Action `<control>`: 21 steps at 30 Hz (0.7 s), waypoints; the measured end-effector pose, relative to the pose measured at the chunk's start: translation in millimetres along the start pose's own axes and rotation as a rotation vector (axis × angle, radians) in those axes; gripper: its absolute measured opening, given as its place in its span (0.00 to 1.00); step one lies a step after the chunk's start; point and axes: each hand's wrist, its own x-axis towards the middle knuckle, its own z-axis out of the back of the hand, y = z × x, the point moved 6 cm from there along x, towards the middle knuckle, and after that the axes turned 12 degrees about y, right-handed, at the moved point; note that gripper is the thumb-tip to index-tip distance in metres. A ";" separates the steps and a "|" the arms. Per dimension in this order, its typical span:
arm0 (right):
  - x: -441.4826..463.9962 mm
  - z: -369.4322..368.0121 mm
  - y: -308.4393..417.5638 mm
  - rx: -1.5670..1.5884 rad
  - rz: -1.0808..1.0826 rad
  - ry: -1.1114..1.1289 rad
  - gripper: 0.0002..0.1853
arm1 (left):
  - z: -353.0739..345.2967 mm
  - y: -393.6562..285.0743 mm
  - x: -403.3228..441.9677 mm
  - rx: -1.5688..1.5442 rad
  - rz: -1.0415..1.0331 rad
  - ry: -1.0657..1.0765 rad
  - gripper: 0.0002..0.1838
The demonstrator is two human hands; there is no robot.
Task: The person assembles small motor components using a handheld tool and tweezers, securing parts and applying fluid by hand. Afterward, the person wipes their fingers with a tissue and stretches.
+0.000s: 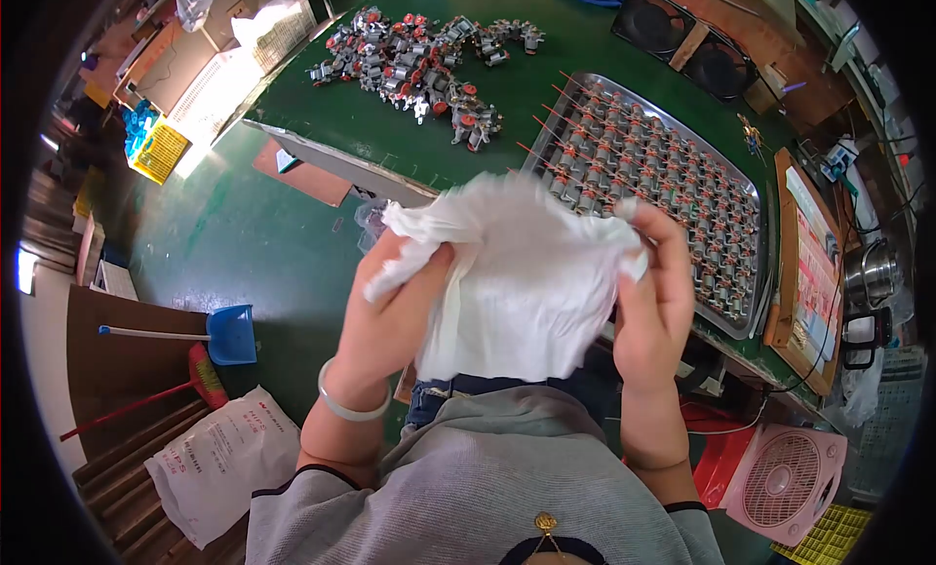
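A crumpled white cloth or tissue (517, 292) is stretched between my two hands in front of my body, its upper edge blurred by motion. My left hand (390, 302) is closed on its left side, thumb over the fabric. At the opposite side my right hand (653, 282) pinches the edge between thumb and fingers. Just beyond the cloth lies a metal tray (756, 263) filled with rows of small motors (663, 165) with orange-red parts; the cloth hides its near left corner. Whether the material is paper or fabric I cannot tell.
A loose heap of small motors (419, 63) lies on the green table (283, 102). Two black fans (687, 38) stand at the back. To the right are a wooden frame (804, 272) and a pink box fan (785, 482). A blue dustpan (231, 336) and white sack (229, 463) are at left.
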 end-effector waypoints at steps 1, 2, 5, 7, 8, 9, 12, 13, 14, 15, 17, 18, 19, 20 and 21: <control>-1.9 -5.1 -2.8 -0.048 -0.028 0.077 0.25 | -1.8 -1.1 0.9 0.032 -0.025 -0.003 0.12; -4.3 -10.3 -5.5 -0.098 -0.053 0.156 0.30 | -3.3 -1.7 2.3 0.064 -0.048 -0.008 0.12; -12.7 -20.5 -9.0 -0.097 -0.281 0.297 0.28 | -9.3 -3.9 4.4 0.040 -0.113 -0.036 0.10; -12.7 -15.3 -10.4 -0.186 -0.141 0.277 0.22 | -6.8 -3.1 1.7 0.059 0.060 -0.005 0.11; -13.0 -16.1 -9.9 -0.174 -0.123 0.264 0.19 | -6.7 -3.0 0.9 0.050 0.039 0.039 0.10; -13.2 -16.8 -9.5 -0.162 -0.105 0.251 0.17 | -6.7 -2.9 0.0 0.039 0.018 0.083 0.10; -13.3 -19.9 -8.3 -0.141 -0.080 0.274 0.16 | -6.1 -2.3 -1.5 0.149 0.024 0.226 0.09; -12.8 -19.1 -9.7 -0.125 -0.089 0.267 0.17 | -1.9 -0.1 -3.1 0.078 0.080 0.120 0.07; -12.7 -17.8 -11.6 -0.110 -0.099 0.259 0.17 | 1.5 3.1 -5.8 0.006 0.137 0.015 0.05; -12.6 -16.2 -13.5 -0.095 -0.109 0.251 0.17 | 3.2 2.5 -7.3 -0.004 0.066 0.020 0.06; -11.8 -12.8 -12.5 -0.068 -0.117 0.235 0.17 | 6.5 6.6 -9.6 -0.016 -0.032 -0.005 0.08; -11.5 -11.5 -10.6 -0.055 -0.117 0.229 0.17 | 8.0 9.1 -11.1 -0.018 -0.055 -0.036 0.09; -12.5 -9.5 -9.1 -0.059 -0.139 0.192 0.17 | 9.7 9.6 -12.2 -0.019 -0.079 -0.068 0.10; -13.9 -7.2 -7.8 -0.063 -0.160 0.156 0.17 | 15.3 10.9 -11.0 -0.045 -0.073 -0.143 0.13; -15.7 -0.6 -3.7 -0.029 -0.140 0.115 0.16 | 24.9 13.2 -11.5 0.000 -0.047 -0.175 0.14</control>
